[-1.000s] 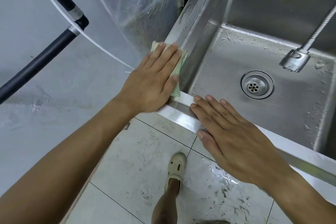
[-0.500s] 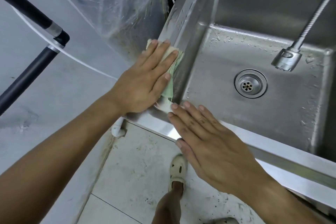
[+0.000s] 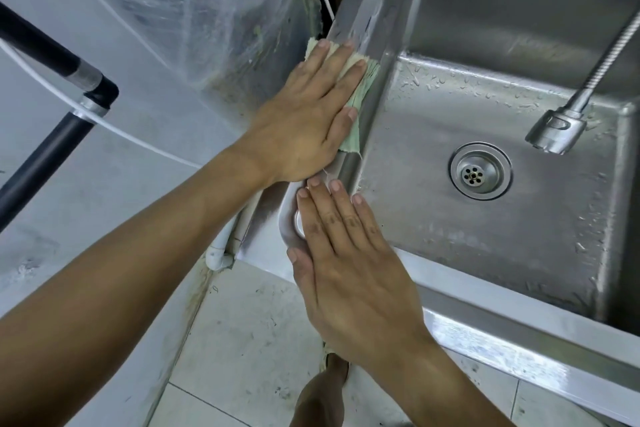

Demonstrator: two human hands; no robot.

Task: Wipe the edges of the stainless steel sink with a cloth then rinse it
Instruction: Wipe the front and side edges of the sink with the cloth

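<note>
The stainless steel sink (image 3: 374,3) fills the right half of the view, its basin wet with droplets around a round drain (image 3: 480,171). My left hand (image 3: 304,118) lies flat on the sink's left rim and presses a pale green and cream cloth (image 3: 360,94) against it; most of the cloth is hidden under the palm. My right hand (image 3: 349,270) rests flat on the near left corner of the rim, fingers together, holding nothing. The fingertips of the right hand almost touch the heel of the left.
A flexible metal faucet hose with a spray head (image 3: 557,128) hangs over the basin at right. Clear plastic sheeting (image 3: 207,10) hangs left of the sink. A black pipe (image 3: 52,135) crosses the grey wall. My foot (image 3: 332,364) stands on the wet tiled floor (image 3: 249,340).
My left hand has slid the cloth farther away along the left rim. My right hand moved from the front rim to the near left corner. The camera shifted closer over the sink.
</note>
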